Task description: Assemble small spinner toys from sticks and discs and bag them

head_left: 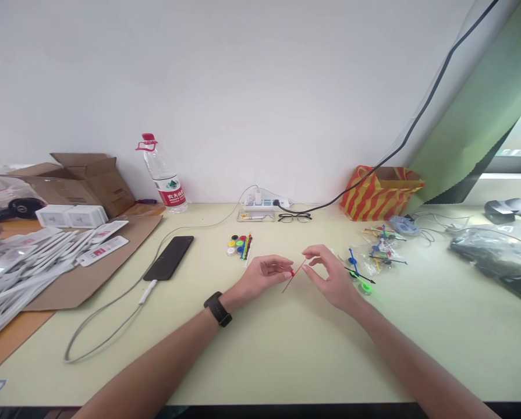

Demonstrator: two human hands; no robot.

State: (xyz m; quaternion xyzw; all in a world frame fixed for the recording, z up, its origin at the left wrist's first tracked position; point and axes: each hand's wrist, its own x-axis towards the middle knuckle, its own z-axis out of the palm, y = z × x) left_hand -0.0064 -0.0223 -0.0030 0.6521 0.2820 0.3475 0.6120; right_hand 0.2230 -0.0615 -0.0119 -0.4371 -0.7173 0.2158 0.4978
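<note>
Above the middle of the table, my left hand (pixel 266 276) pinches a thin red plastic stick (pixel 288 283) between thumb and fingers, at a small red hub partway along it. The stick slants up to the right. Its upper end reaches between the thumb and forefinger of my right hand (pixel 330 278), which closes around that tip. Just right of my right hand lie blue, black and green arrow-shaped plastic pieces (pixel 365 287) with round bases. Beyond my left hand is a group of coloured discs (pixel 233 242) beside a bunch of thin coloured sticks (pixel 247 247).
Left are a phone (pixel 169 258) on a cable, a tilted water bottle (pixel 166 180), cardboard boxes (pixel 94 183) and piled white packets (pixel 37 256). A power strip (pixel 264 201) and glasses (pixel 294 217) lie at the back. Right stand a striped bag (pixel 374 198) and bagged pieces (pixel 385 247).
</note>
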